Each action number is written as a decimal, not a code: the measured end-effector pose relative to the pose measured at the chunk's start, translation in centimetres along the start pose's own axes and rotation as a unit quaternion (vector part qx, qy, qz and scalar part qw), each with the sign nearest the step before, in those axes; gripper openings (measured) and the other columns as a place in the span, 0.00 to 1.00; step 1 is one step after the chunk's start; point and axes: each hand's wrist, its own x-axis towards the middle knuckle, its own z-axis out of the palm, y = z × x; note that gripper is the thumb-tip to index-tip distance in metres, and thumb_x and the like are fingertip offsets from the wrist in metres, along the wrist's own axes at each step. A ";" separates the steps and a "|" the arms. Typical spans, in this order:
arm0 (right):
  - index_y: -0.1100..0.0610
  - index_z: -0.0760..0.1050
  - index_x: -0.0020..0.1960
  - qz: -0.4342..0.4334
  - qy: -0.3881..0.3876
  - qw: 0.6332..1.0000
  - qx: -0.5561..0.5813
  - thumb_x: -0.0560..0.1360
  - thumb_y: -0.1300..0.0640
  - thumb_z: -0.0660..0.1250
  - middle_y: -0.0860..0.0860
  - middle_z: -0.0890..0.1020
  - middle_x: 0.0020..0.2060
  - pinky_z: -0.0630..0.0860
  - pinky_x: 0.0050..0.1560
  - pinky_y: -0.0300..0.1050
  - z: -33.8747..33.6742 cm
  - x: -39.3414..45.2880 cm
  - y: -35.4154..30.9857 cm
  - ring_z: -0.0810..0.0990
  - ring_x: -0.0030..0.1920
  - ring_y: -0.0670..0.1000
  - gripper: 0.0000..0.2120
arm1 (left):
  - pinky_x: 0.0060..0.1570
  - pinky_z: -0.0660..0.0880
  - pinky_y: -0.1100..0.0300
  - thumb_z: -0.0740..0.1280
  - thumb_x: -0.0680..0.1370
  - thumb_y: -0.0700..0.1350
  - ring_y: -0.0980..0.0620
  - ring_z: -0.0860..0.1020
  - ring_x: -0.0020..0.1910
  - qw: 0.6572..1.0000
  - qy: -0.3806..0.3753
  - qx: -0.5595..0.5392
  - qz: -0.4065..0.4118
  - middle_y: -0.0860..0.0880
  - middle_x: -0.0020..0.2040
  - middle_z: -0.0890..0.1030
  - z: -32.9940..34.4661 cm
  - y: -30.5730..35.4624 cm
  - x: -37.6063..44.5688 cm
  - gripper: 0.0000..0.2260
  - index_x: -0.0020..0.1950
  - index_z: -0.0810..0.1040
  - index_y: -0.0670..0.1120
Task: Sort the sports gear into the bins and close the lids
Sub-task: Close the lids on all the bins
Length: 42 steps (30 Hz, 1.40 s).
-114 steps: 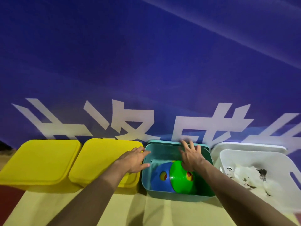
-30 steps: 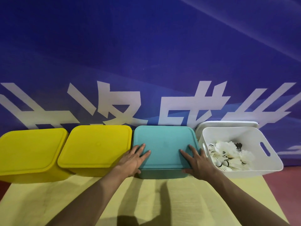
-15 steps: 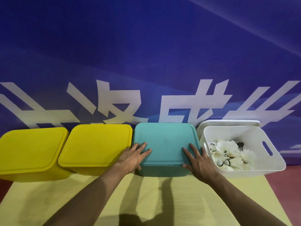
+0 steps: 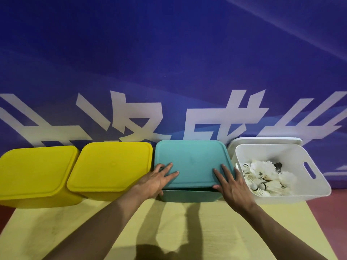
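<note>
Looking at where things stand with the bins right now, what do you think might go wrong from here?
The teal lid may not be fully seated: a dark gap shows along its front edge above the teal bin, so it might pop up when the left hand and right hand lift. The white bin is open, with its white lid behind it; reaching over could knock the shuttlecocks.

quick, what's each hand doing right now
Left hand: open, fingers flat on the teal lid, near left corner.
Right hand: open, fingers flat on the same lid, near right corner.
</note>
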 end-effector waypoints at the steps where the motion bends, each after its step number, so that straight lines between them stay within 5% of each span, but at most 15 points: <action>1: 0.50 0.62 0.81 0.002 0.000 1.000 0.001 0.83 0.33 0.39 0.59 0.68 0.77 0.72 0.66 0.71 0.0 0.0 0.0 0.67 0.70 0.74 0.35 | 0.72 0.70 0.46 0.73 0.78 0.39 0.43 0.44 0.82 1.000 0.002 -0.001 0.005 0.51 0.84 0.39 0.0 0.1 0.0 0.46 0.83 0.46 0.60; 8: 0.51 0.59 0.82 0.004 -0.030 0.999 0.029 0.83 0.33 0.41 0.62 0.65 0.78 0.71 0.68 0.71 0.6 0.5 -0.2 0.68 0.70 0.74 0.35 | 0.71 0.72 0.45 0.74 0.78 0.42 0.44 0.45 0.82 1.000 0.011 -0.009 -0.003 0.52 0.84 0.39 0.4 -0.1 -0.1 0.44 0.83 0.48 0.60; 13: 0.44 0.46 0.83 -0.009 -0.053 0.997 0.057 0.77 0.24 0.41 0.56 0.57 0.81 0.61 0.76 0.67 0.8 0.8 0.5 0.60 0.77 0.67 0.40 | 0.70 0.72 0.46 0.73 0.78 0.44 0.44 0.47 0.81 1.000 0.012 -0.015 -0.006 0.52 0.84 0.42 1.0 -0.3 -0.3 0.42 0.83 0.51 0.58; 18: 0.46 0.55 0.82 -0.006 -0.059 0.997 0.054 0.80 0.31 0.54 0.57 0.58 0.81 0.66 0.75 0.65 -1.1 0.0 -0.2 0.61 0.76 0.68 0.36 | 0.71 0.71 0.46 0.72 0.79 0.43 0.44 0.48 0.80 1.000 0.007 -0.019 -0.003 0.52 0.84 0.42 0.8 -0.3 -0.3 0.40 0.83 0.51 0.58; 23: 0.49 0.64 0.80 -0.007 -0.041 0.998 0.038 0.79 0.30 0.44 0.59 0.67 0.77 0.72 0.69 0.66 -0.5 -0.5 -0.1 0.69 0.69 0.70 0.37 | 0.73 0.68 0.47 0.70 0.81 0.43 0.44 0.49 0.81 1.000 -0.006 -0.014 0.010 0.52 0.85 0.43 0.3 -0.3 -0.6 0.38 0.83 0.51 0.59; 27: 0.47 0.60 0.81 -0.025 -0.028 0.999 0.034 0.79 0.33 0.55 0.57 0.62 0.79 0.69 0.72 0.65 0.1 -0.9 0.2 0.65 0.72 0.68 0.35 | 0.74 0.67 0.45 0.69 0.82 0.43 0.43 0.48 0.81 1.000 -0.020 0.000 0.011 0.52 0.84 0.44 0.1 -0.2 -0.9 0.37 0.83 0.51 0.59; 32: 0.49 0.64 0.79 -0.004 -0.007 0.999 0.050 0.76 0.46 0.72 0.58 0.69 0.76 0.76 0.65 0.65 0.0 -1.0 0.1 0.72 0.66 0.67 0.34 | 0.71 0.70 0.47 0.71 0.80 0.43 0.42 0.53 0.80 0.999 -0.018 0.045 0.004 0.48 0.84 0.48 -0.4 0.5 -0.7 0.39 0.83 0.51 0.57; 42: 0.48 0.52 0.84 -0.011 -0.044 0.998 0.032 0.81 0.35 0.58 0.56 0.54 0.82 0.65 0.75 0.62 0.3 -1.4 0.0 0.59 0.78 0.66 0.36 | 0.72 0.69 0.45 0.74 0.78 0.50 0.42 0.55 0.80 0.998 -0.051 0.034 -0.017 0.48 0.83 0.52 -1.0 0.9 0.0 0.39 0.83 0.56 0.56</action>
